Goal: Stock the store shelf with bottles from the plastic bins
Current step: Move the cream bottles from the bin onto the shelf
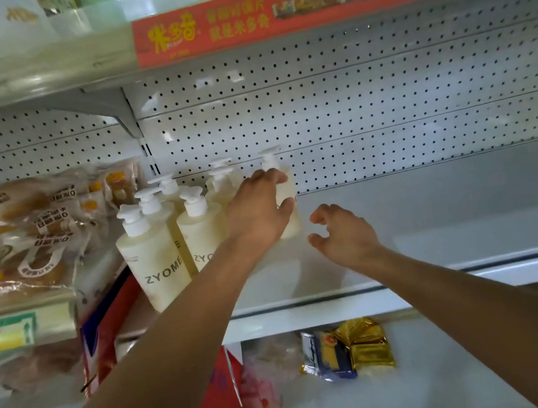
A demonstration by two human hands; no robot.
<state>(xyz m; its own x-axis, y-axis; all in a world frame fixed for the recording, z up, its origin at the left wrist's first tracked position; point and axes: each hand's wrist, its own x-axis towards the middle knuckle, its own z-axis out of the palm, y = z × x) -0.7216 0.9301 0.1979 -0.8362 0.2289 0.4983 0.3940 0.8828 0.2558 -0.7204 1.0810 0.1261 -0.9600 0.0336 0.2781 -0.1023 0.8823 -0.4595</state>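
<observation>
Pump bottle [285, 198], pale cream, standing upright on the white shelf [435, 215]: I read its long axis as vertical, the white pump head topmost with its spout pointing right along the pegboard back panel [349, 95]. Most of the body is hidden behind my left hand [258, 212]; I can see only the pump, a strip of the right flank and part of the base, and no label. The bottle lies inside the left grasp, fingers curled round its upper body from the front, the thumb against the lower right side. My right hand [340, 231] hangs just beside the bottle's base, apart from it, fingers loosely curled and holding nothing. To the left stands a cluster of like bottles [160, 253], also upright, the two nearest lettered ZYOME, the second partly covered by my forearm; the rear ones blur together. Farther left lie wrapped bread packets [22, 231], cut off by the frame edge. Overhead, a red price strip [268, 10] is blurred. On the lower shelf, gold and blue packets [350, 348] rest.
</observation>
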